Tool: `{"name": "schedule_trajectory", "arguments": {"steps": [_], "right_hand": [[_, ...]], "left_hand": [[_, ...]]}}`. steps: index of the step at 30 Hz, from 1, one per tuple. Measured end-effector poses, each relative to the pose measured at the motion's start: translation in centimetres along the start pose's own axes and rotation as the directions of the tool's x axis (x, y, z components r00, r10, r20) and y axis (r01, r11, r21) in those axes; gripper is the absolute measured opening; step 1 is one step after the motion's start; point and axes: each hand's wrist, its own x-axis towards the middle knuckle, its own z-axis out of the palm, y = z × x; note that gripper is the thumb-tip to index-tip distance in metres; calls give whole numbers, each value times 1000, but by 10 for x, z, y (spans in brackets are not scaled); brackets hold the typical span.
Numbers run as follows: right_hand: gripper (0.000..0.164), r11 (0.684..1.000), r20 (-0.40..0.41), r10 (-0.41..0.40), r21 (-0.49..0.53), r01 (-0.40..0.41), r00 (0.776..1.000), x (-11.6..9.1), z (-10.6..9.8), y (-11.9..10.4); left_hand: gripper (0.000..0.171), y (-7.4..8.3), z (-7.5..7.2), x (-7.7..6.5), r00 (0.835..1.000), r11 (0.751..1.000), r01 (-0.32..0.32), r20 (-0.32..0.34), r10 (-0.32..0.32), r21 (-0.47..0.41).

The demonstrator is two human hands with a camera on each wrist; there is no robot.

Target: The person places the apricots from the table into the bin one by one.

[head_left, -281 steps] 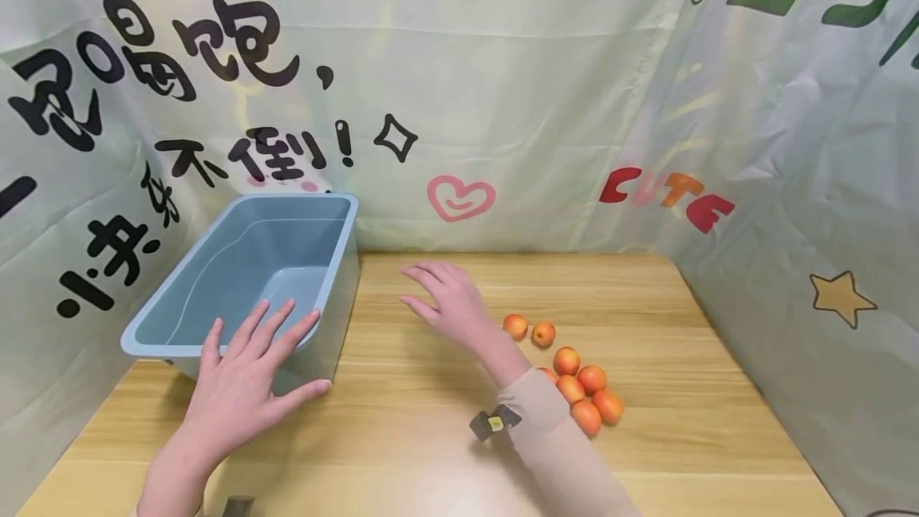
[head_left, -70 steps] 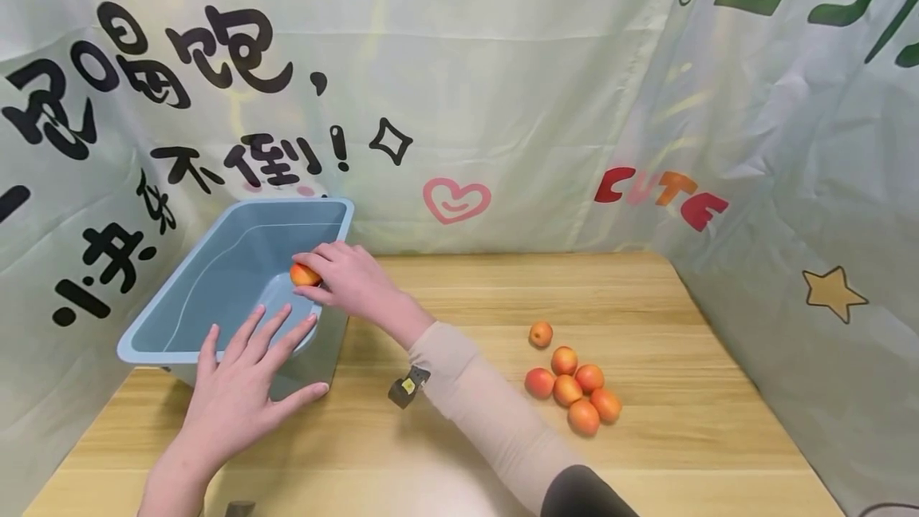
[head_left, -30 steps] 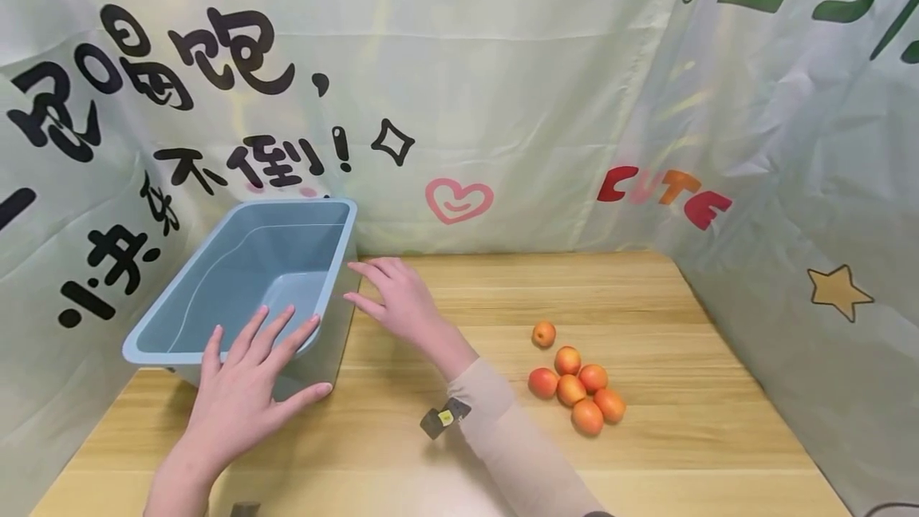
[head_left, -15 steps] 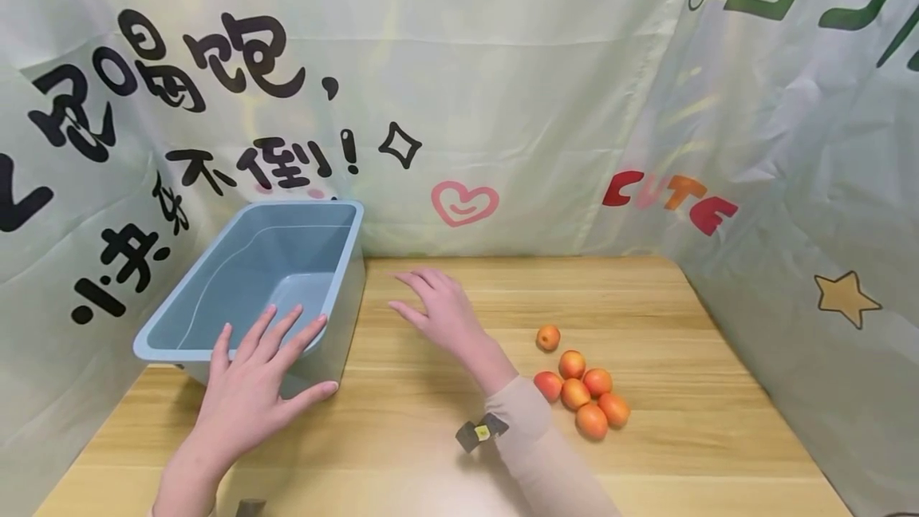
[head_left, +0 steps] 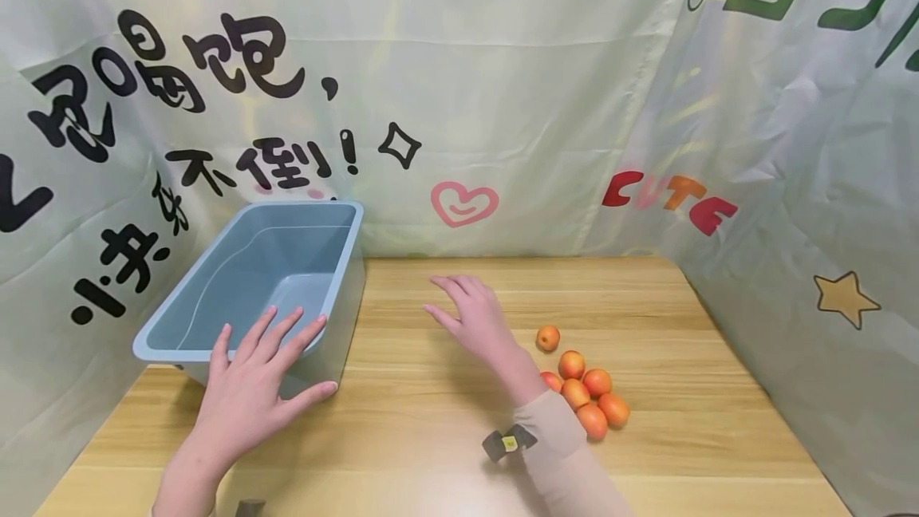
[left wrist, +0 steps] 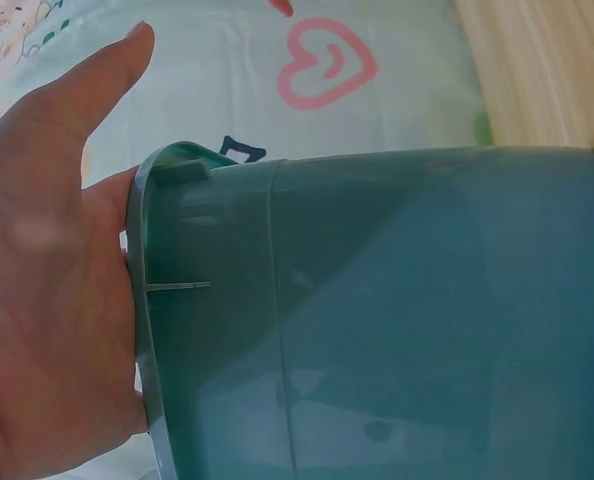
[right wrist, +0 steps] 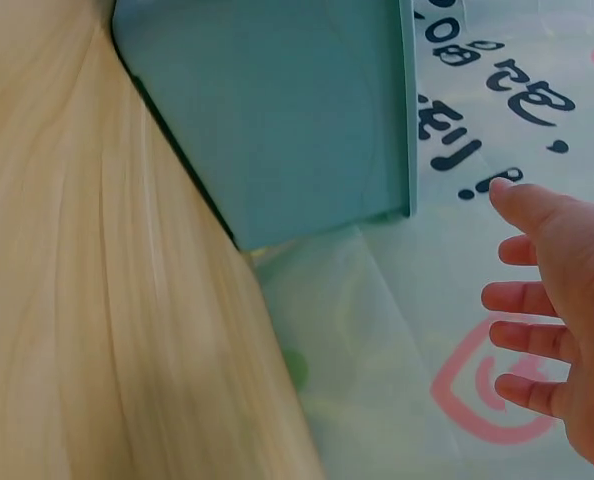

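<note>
Seven orange fruits (head_left: 575, 394) on table (head_left: 412, 437), right of the right hand (head_left: 477, 324) and nearer the body. Likely light, easily bruised; pinch gently around the middle. Right hand: empty, fingers loosely extended. Left hand (head_left: 251, 381), well apart from it: fingers spread over near rim of blue tub (head_left: 346, 297), probably stiff.

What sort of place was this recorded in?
Probably a makeshift tabletop recording booth: a wooden table with printed fabric hung behind and beside it, and a blue bin and small orange fruits set out.
</note>
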Motion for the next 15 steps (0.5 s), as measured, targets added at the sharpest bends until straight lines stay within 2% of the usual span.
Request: {"name": "schedule_trajectory", "arguments": {"steps": [15], "right_hand": [[44, 990, 22, 138, -29, -137, 990, -30, -19, 35]], "left_hand": [[86, 0, 1, 1, 1000, 1000, 0, 10, 0, 8]]}}
